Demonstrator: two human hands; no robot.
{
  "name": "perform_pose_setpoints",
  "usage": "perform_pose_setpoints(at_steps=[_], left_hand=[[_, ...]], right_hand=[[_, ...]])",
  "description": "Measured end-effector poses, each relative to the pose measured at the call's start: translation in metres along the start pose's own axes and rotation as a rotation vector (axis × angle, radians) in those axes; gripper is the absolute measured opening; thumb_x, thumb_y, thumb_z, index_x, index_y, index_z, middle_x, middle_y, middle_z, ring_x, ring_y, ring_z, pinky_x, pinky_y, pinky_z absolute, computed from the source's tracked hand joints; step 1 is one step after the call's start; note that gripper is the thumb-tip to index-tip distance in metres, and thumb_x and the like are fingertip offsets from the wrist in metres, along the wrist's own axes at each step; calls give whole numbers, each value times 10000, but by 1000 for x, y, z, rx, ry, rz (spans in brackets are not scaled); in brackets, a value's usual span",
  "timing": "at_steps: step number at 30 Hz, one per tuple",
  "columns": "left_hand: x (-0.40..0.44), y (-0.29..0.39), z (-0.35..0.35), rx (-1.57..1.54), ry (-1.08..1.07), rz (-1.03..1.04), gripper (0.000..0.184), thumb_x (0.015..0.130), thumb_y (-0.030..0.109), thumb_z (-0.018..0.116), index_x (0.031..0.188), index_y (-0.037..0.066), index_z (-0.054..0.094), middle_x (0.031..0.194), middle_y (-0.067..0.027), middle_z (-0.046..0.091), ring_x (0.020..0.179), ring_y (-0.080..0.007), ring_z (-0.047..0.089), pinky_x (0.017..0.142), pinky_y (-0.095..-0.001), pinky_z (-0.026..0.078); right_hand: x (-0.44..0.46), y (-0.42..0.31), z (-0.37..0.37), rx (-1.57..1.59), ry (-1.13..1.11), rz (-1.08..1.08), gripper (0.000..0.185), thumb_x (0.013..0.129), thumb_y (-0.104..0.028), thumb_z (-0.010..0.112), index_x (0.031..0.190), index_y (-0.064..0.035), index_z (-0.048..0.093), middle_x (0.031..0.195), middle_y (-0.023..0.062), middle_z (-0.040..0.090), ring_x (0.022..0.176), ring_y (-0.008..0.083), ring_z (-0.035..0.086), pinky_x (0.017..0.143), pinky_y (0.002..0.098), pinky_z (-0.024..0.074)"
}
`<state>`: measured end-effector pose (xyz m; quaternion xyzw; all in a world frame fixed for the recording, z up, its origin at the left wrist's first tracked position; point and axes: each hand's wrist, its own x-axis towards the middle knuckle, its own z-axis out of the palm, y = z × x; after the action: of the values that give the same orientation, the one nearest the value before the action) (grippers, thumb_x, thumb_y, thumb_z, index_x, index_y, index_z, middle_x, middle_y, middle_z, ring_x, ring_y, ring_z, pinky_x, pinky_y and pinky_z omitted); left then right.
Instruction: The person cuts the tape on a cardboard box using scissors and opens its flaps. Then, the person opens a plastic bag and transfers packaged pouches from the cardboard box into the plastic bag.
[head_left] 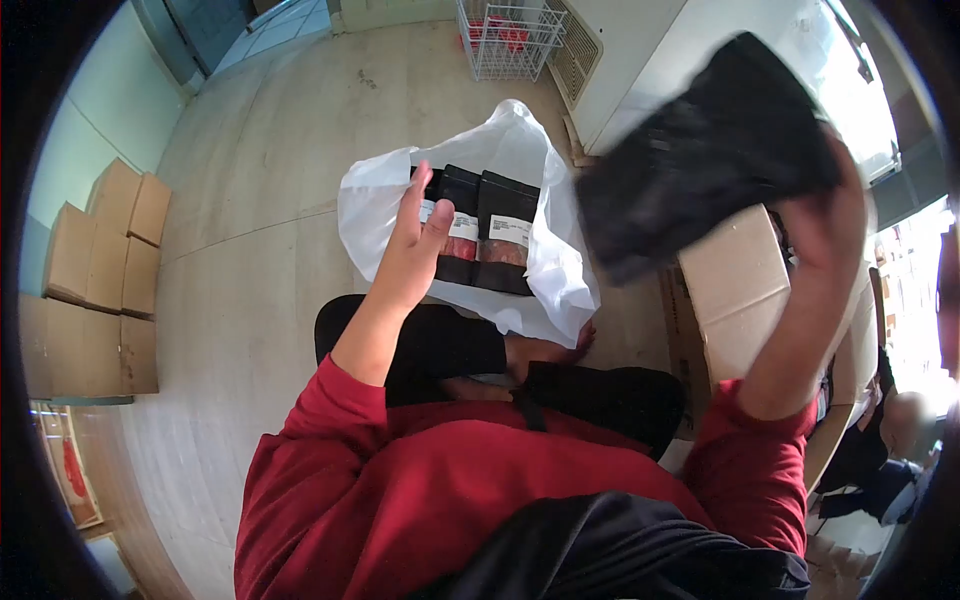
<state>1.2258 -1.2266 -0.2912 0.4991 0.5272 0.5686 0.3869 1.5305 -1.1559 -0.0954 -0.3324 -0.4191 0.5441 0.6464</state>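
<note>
A white plastic bag (pixel 375 205) lies open on the floor in front of my crossed legs. Inside it, black pouches (pixel 507 215) with white labels stand side by side. My left hand (pixel 415 235) is over the bag's left part, beside the pouches, its fingers extended and apart. Raised at the right, my right hand (pixel 825 205) grips a large black pouch (pixel 710 150) by its lower right edge. That pouch is blurred by motion, and no label shows on it. An open cardboard box (pixel 740 290) is below the raised pouch.
Stacked cardboard boxes (pixel 100 250) stand along the left wall. A white wire basket (pixel 510 40) with red items is at the top, next to a white appliance (pixel 650 50). Part of another person (pixel 880 430) shows at the far right.
</note>
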Motion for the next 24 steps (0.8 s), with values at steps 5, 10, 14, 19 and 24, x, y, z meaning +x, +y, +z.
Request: perform_pose_setpoints(at_steps=[5,10,14,19,24], left_hand=[[-11,15,9,45,-235,291,783,694,425,634,1263,25,274,1262,-155,333,1108,-259,412,853,-323,377],[-7,-31,18,380,11,-39,425,754,276,592,1050,-9,482,1019,-222,525,938,-338,515,747,-364,432],[7,-69,30,443,-3,-162,293,824,204,482,1011,-20,511,958,-227,549,954,-335,507,765,-366,420],[43,-93,58,597,-10,-124,283,813,236,476,910,-18,553,839,-230,559,839,-385,523,701,-412,410],[70,-83,103,558,-164,-140,298,807,242,472,877,-35,556,877,-234,555,879,-387,513,761,-413,399]], right_hand=[[-53,127,66,-833,-134,-401,159,783,-122,511,900,-15,525,839,71,534,722,186,539,556,317,477],[-74,201,94,-137,-131,416,181,816,-114,468,945,9,497,733,48,468,647,113,440,510,254,433],[-23,203,44,-1305,-1168,481,310,820,-312,479,1035,-92,513,1091,87,506,1002,254,483,861,474,343],[-29,147,7,-2663,-1197,196,508,719,-506,509,1091,-163,543,1333,66,270,1260,284,155,898,657,-81],[-26,116,-11,-2612,-1353,-177,233,744,-274,517,893,-146,642,1061,43,544,1199,248,301,937,625,-61]])
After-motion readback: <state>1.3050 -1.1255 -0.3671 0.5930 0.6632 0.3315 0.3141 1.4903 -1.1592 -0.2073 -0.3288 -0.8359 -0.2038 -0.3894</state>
